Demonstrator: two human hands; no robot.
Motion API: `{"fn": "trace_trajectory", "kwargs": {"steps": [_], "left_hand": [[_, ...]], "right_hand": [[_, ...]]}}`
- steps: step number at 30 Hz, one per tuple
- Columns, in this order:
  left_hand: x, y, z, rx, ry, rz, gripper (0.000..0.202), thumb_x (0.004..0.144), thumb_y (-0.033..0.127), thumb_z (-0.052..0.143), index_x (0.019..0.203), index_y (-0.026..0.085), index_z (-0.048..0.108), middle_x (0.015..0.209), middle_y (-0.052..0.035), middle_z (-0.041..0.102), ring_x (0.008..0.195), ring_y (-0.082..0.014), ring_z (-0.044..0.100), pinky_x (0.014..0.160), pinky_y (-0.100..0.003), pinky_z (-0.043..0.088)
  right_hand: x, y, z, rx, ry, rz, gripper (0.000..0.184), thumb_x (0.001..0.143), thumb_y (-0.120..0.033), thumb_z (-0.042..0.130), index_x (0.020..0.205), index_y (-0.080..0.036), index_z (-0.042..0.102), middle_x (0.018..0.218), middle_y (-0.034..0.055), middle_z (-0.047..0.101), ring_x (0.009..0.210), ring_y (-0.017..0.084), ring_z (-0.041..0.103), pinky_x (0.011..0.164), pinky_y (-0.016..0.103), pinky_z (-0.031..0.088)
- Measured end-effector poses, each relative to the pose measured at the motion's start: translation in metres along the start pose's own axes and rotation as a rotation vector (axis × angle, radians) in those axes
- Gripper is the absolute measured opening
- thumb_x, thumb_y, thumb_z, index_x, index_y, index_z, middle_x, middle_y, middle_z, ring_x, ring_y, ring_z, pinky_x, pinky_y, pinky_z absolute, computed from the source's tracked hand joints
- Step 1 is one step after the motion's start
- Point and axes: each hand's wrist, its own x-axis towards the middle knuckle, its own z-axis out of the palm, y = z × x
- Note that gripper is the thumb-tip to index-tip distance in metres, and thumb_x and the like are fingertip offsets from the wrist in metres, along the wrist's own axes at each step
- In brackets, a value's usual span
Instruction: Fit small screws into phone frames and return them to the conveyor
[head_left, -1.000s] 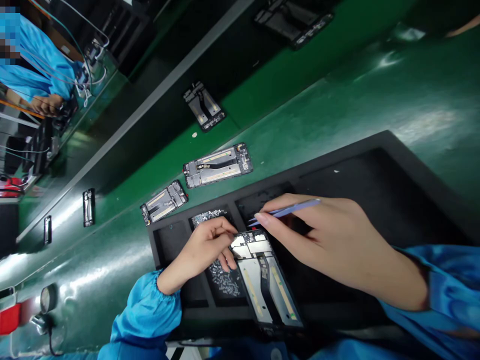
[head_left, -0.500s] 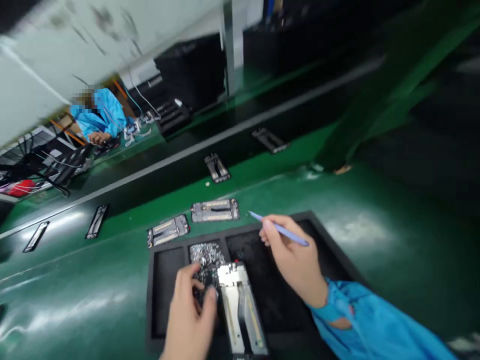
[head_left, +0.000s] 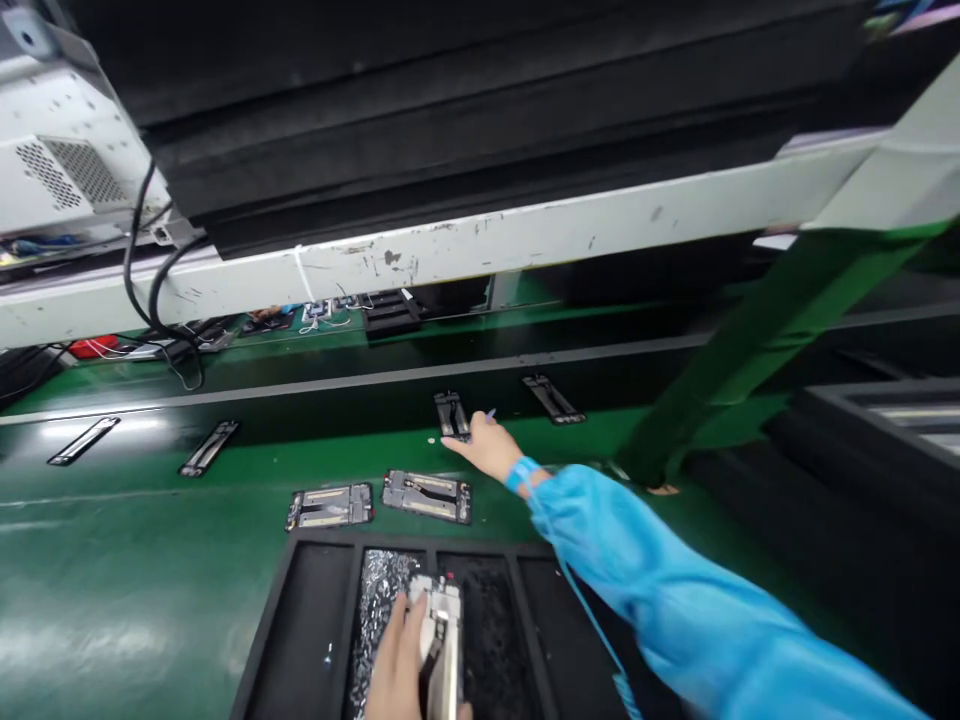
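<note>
Green desk (head_left: 127,540) stretches across the frame, with phone mid-frames (head_left: 426,496) lying in a row at centre. At bottom centre, my left hand (head_left: 394,672) grips a phone mid-frame (head_left: 442,650) above a black foam tray (head_left: 300,590), its fingers (head_left: 396,625) clenched on the frame beside a heap of silver screws (head_left: 381,585). My right hand (head_left: 486,450), stretched out to centre from a blue sleeve (head_left: 660,590), pinches blue tweezers (head_left: 491,412) just beside another mid-frame (head_left: 452,415).
</note>
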Motion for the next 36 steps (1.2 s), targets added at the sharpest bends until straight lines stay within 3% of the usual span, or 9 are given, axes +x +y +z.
{"fn": "trace_trajectory", "kwargs": {"steps": [5, 9, 14, 20, 25, 28, 31, 34, 36], "left_hand": [[0.148, 0.003, -0.062, 0.031, -0.016, -0.039, 0.078, 0.078, 0.012, 0.070, 0.152, 0.022, 0.049, 0.154, -0.0105, 0.054, 0.147, -0.0304, 0.047, 0.124, -0.048, 0.039], [0.275, -0.005, -0.078, 0.115, 0.023, -0.145, 0.048, 0.097, 0.028, 0.071, 0.141, 0.017, 0.056, 0.140, -0.0129, 0.060, 0.124, -0.0290, 0.063, 0.106, -0.052, 0.053], [0.337, -0.012, -0.076, 0.244, 0.089, -0.250, 0.039, 0.101, 0.037, 0.067, 0.134, 0.017, 0.060, 0.135, -0.0113, 0.061, 0.117, -0.0267, 0.064, 0.098, -0.049, 0.057], [0.333, -0.007, -0.078, 0.342, 0.048, -0.189, 0.042, 0.100, 0.037, 0.068, 0.136, 0.017, 0.059, 0.140, -0.0122, 0.058, 0.123, -0.0289, 0.061, 0.103, -0.052, 0.054], [0.241, 0.004, -0.078, 0.309, -0.194, 0.155, 0.027, 0.106, 0.029, 0.057, 0.127, 0.015, 0.065, 0.132, -0.0079, 0.063, 0.125, -0.0258, 0.061, 0.108, -0.047, 0.049], [0.156, 0.010, -0.079, 0.263, -0.394, 0.341, 0.015, 0.100, 0.028, 0.065, 0.104, 0.016, 0.072, 0.107, -0.0042, 0.072, 0.107, -0.0219, 0.066, 0.102, -0.038, 0.051], [0.100, 0.007, -0.072, 0.238, -0.462, 0.434, 0.032, 0.088, 0.034, 0.081, 0.110, 0.014, 0.070, 0.105, -0.0086, 0.071, 0.102, -0.0271, 0.066, 0.097, -0.043, 0.054], [0.093, 0.003, -0.059, 0.206, -0.485, 0.499, 0.034, 0.091, 0.034, 0.079, 0.115, 0.013, 0.067, 0.106, -0.0099, 0.069, 0.101, -0.0270, 0.065, 0.093, -0.041, 0.054], [0.103, 0.000, -0.052, 0.184, -0.503, 0.540, 0.025, 0.094, 0.032, 0.076, 0.109, 0.015, 0.066, 0.103, -0.0081, 0.068, 0.098, -0.0243, 0.065, 0.089, -0.036, 0.054]], "right_hand": [[0.051, -0.034, 0.022, -0.083, -0.005, 0.131, 0.040, 0.099, -0.039, 0.067, 0.132, -0.017, 0.062, 0.132, 0.0119, 0.064, 0.111, 0.025, 0.066, 0.092, 0.046, 0.058], [0.058, -0.028, 0.005, -0.134, 0.001, 0.162, 0.039, 0.099, -0.039, 0.066, 0.131, -0.017, 0.062, 0.130, 0.0112, 0.065, 0.109, 0.024, 0.067, 0.091, 0.045, 0.059], [0.000, -0.019, -0.020, -0.198, 0.021, 0.082, 0.035, 0.099, -0.042, 0.066, 0.123, -0.016, 0.065, 0.118, 0.0089, 0.068, 0.099, 0.021, 0.069, 0.085, 0.042, 0.060], [-0.193, -0.033, 0.029, -0.190, 0.027, -0.187, 0.021, 0.087, -0.037, 0.074, 0.093, -0.019, 0.065, 0.095, 0.0127, 0.073, 0.097, 0.031, 0.068, 0.074, 0.039, 0.060], [-0.287, -0.037, 0.087, -0.210, 0.338, -0.342, 0.010, 0.090, -0.030, 0.064, 0.087, -0.020, 0.060, 0.099, 0.0185, 0.074, 0.091, 0.030, 0.070, 0.061, 0.032, 0.057], [-0.299, -0.038, 0.101, -0.244, 0.392, -0.316, 0.017, 0.097, -0.031, 0.055, 0.085, -0.019, 0.059, 0.099, 0.0198, 0.074, 0.089, 0.030, 0.071, 0.059, 0.031, 0.056], [-0.289, -0.027, 0.078, -0.166, 0.345, -0.408, 0.034, 0.105, -0.042, 0.042, 0.086, -0.019, 0.059, 0.085, 0.0162, 0.073, 0.076, 0.027, 0.072, 0.050, 0.030, 0.052], [-0.251, -0.005, 0.036, 0.116, 0.040, -0.536, 0.043, 0.109, -0.050, 0.036, 0.080, -0.023, 0.055, 0.059, 0.0010, 0.059, 0.047, 0.017, 0.057, 0.040, 0.028, 0.040], [-0.214, 0.011, 0.018, 0.420, -0.239, -0.457, 0.039, 0.110, -0.047, 0.032, 0.103, -0.024, 0.062, 0.064, -0.0020, 0.061, 0.051, 0.014, 0.058, 0.049, 0.025, 0.045]]}}
